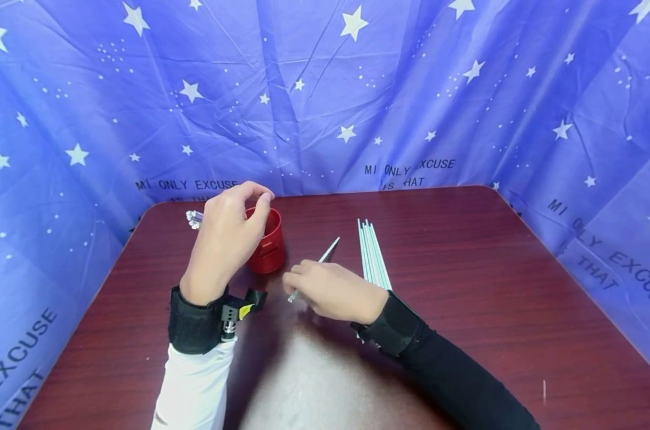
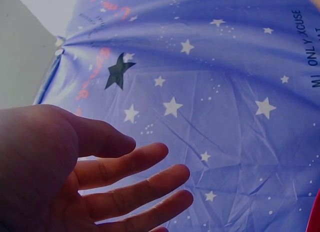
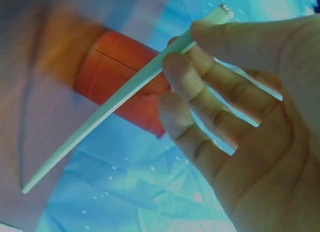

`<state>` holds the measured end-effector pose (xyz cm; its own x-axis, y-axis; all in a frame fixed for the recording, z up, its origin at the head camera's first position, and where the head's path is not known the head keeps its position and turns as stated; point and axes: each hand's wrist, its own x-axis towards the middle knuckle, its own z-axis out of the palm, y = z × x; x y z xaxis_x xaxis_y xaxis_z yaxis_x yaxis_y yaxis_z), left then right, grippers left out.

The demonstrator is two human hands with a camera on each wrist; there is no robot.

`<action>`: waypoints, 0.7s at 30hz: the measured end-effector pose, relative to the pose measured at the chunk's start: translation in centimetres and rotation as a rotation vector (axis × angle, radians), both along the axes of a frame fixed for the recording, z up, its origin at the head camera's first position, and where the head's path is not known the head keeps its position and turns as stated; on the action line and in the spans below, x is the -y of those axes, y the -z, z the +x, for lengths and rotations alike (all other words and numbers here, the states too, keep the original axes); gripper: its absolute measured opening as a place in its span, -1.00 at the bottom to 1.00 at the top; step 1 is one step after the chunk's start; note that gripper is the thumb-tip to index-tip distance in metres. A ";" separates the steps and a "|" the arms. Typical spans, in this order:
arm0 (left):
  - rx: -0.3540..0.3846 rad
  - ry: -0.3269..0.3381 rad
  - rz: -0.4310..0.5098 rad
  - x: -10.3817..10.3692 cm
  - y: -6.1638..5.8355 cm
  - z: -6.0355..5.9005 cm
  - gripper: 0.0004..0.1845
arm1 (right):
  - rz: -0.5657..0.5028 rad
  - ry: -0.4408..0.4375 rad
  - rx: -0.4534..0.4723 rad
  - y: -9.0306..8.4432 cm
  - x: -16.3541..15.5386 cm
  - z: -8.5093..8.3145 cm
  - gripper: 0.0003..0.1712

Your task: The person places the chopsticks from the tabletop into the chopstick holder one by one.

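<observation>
In the head view my left hand (image 1: 225,233) is over the left side of a red cup (image 1: 268,258), covering part of its rim. The left wrist view shows its fingers loosely spread with nothing in them. My right hand (image 1: 332,289), to the right of the cup, pinches a pale green chopstick (image 3: 112,102) near its thick end between thumb and fingers. That chopstick slants over the table, thin end pointing away. Patterned chopstick ends (image 1: 194,219) jut out left of my left hand, the rest hidden behind it.
A bundle of pale green chopsticks (image 1: 374,257) lies on the dark red wooden table (image 1: 464,251), partly under my right wrist. Blue star-printed cloth (image 1: 314,119) hangs behind the table and along its sides.
</observation>
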<state>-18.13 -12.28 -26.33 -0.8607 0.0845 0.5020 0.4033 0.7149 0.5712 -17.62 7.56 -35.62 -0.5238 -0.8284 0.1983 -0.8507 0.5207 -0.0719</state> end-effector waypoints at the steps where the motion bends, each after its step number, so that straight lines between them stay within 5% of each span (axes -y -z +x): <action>1: 0.000 0.003 -0.003 0.0 0.0 0.0 -0.74 | -0.028 -0.006 0.004 -0.4 -0.2 0.0 -0.73; 11: 0.024 0.147 -0.057 -0.5 0.2 -0.3 -0.76 | -0.314 0.001 -0.012 -4.1 -2.8 -0.3 -0.91; 21: 0.048 0.332 -0.171 -1.1 0.7 -0.2 -0.62 | -0.534 0.039 -0.095 -6.4 -5.2 0.0 -0.85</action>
<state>-18.34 -11.22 -27.04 -0.7946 0.4424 0.4158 0.6049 0.6364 0.4787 -17.63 12.71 -29.26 -0.5112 -0.5801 0.6342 -0.8473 0.4638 -0.2588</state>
